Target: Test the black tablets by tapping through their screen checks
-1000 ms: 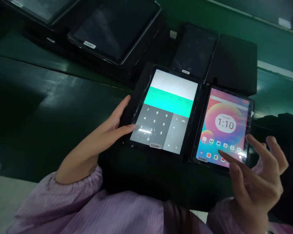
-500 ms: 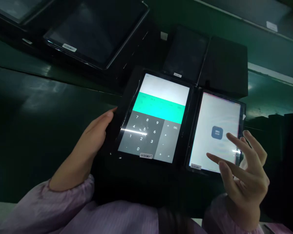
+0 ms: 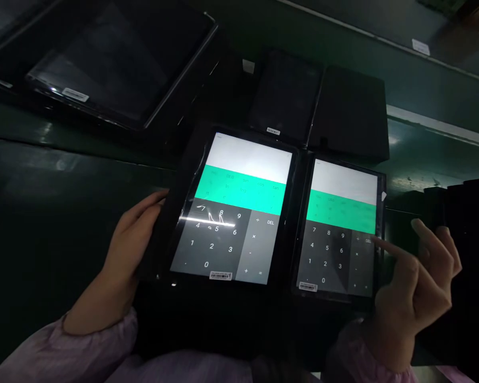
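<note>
Two lit tablets lie side by side, both showing a calculator with a white top, green band and grey keys. My left hand point(image 3: 133, 239) grips the left edge of the dark case under the left tablet point(image 3: 231, 213); its fingertips are hidden behind the case. Over the right edge of the right tablet point(image 3: 337, 234) is my right hand point(image 3: 415, 282), holding nothing, its index finger stretched out near the DEL key and the other fingers bent apart. Whether that fingertip touches the glass cannot be told. Each tablet carries a barcode label at its lower left or bottom edge.
Behind them stand a dark tablet point(image 3: 287, 96) with a label and a black box point(image 3: 349, 114). A larger dark tablet point(image 3: 120, 58) lies at the upper left. Black boxes point(image 3: 471, 229) are stacked at the right. A ledge with a white label point(image 3: 420, 47) runs along the back.
The right tablet's screen has gone from a white page with an icon to the calculator. My right hand has moved right, relative to the tablet. The whole view has shifted slightly.
</note>
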